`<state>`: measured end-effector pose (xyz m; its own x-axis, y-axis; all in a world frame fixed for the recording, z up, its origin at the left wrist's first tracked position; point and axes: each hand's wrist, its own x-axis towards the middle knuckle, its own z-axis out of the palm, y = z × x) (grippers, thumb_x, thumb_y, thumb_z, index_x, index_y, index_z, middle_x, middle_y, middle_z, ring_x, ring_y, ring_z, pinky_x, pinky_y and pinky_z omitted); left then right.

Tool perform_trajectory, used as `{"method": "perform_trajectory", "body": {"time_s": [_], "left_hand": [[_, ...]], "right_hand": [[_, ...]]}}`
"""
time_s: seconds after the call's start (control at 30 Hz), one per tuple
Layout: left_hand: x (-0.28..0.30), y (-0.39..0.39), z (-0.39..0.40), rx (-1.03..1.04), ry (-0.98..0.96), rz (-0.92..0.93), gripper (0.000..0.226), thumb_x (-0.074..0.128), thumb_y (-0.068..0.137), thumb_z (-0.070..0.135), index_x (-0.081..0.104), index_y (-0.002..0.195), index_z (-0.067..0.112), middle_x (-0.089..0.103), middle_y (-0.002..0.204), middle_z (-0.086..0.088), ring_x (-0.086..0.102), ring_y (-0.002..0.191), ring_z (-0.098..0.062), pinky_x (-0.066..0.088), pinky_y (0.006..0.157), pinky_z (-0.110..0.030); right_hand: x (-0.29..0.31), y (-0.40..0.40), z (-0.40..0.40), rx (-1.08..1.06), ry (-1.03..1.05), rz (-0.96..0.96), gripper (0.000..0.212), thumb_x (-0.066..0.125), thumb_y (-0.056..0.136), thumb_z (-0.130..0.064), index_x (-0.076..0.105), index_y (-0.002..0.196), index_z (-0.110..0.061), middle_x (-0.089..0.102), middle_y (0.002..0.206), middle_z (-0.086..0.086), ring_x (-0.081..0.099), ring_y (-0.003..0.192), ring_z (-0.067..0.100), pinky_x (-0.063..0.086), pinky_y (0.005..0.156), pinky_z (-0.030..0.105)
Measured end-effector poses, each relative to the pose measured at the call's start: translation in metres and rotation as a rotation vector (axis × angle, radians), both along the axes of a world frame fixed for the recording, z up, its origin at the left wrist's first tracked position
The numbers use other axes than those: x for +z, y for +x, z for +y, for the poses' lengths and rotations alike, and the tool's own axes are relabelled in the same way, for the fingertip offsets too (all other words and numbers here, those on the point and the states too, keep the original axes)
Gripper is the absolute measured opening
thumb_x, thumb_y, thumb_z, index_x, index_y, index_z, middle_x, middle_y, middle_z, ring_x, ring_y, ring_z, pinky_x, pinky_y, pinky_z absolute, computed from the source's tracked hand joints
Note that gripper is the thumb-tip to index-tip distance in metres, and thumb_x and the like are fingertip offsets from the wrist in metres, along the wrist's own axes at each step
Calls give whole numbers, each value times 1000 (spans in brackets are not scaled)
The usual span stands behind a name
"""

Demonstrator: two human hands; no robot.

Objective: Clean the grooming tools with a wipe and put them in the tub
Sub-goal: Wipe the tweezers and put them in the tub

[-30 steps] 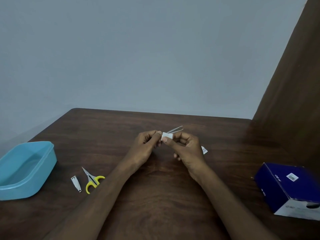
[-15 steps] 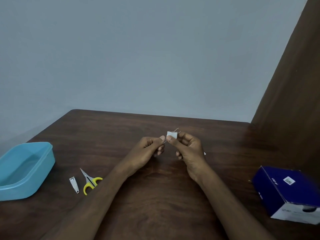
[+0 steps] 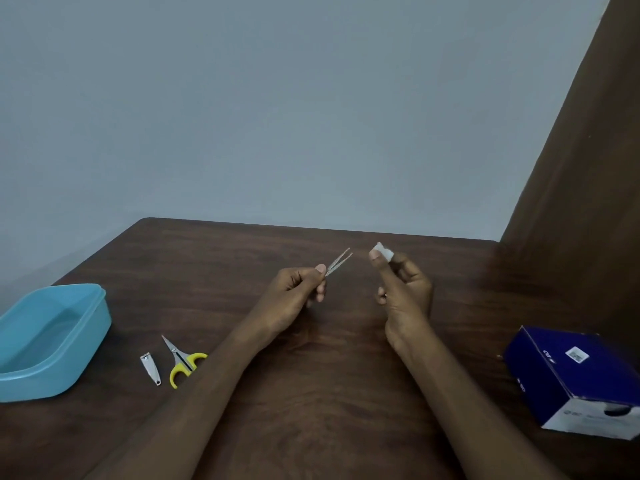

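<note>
My left hand (image 3: 298, 292) pinches thin metal tweezers (image 3: 339, 261) by their base, the tips pointing up and to the right. My right hand (image 3: 401, 289) pinches a small folded white wipe (image 3: 382, 251) between thumb and fingers, a short gap to the right of the tweezer tips. A light blue plastic tub (image 3: 52, 341) stands at the left edge of the dark wooden table (image 3: 311, 410). Beside the tub lie a small silver nail clipper (image 3: 151, 368) and yellow-handled scissors (image 3: 183, 362).
A dark blue cardboard box (image 3: 581, 379) with a white end lies on the table at the right. A brown wooden panel (image 3: 588, 185) rises behind it. A pale grey wall stands past the table's far edge.
My hands have drawn apart: the wipe, which was wrapped on the tweezers, has slid off the tips with my right hand, and the tweezers are now bare.
</note>
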<state>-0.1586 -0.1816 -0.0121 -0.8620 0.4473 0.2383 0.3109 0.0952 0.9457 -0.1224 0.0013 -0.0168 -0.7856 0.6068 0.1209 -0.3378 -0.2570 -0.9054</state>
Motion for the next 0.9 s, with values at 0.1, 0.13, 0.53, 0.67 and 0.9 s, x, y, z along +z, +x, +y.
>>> {"method": "perform_trajectory", "body": {"time_s": [0.1,0.13,0.53,0.67,0.9], "left_hand": [[-6,-5,-1,71,24,1,41,50,112,32,70,80,15,70,74,3,52,59,-6,40,55,-13],[-8,-6,-2,76,22,10,39,51,112,31,73,84,16,72,78,3,53,60,-7,40,56,-13],[-9,0,-2,164,-206,298,28,69,104,32,82,80,22,78,72,8,69,61,-22,53,61,-39],[-8,2,-3,226,-301,421,32,73,99,30,76,67,29,73,64,19,68,55,1,48,53,-20],[-12,3,-3,417,-442,549,31,78,82,67,78,75,37,71,67,27,67,65,8,52,56,-22]], "right_hand": [[-7,3,-8,-5,225,-36,11,88,86,-13,79,89,-17,80,88,-4,51,50,9,41,45,21],[-9,3,-11,-8,286,-62,11,87,87,-11,80,89,-18,80,91,-3,54,50,10,42,45,22],[-15,0,-19,161,517,-150,15,76,98,-28,82,87,-22,78,73,-3,61,48,9,43,49,19],[-15,2,-20,193,601,-146,16,77,97,-33,84,89,-22,77,70,-3,62,48,9,41,49,16],[-12,4,-20,154,593,-110,10,77,97,-27,81,89,-22,80,77,-3,61,46,12,50,54,27]]}}
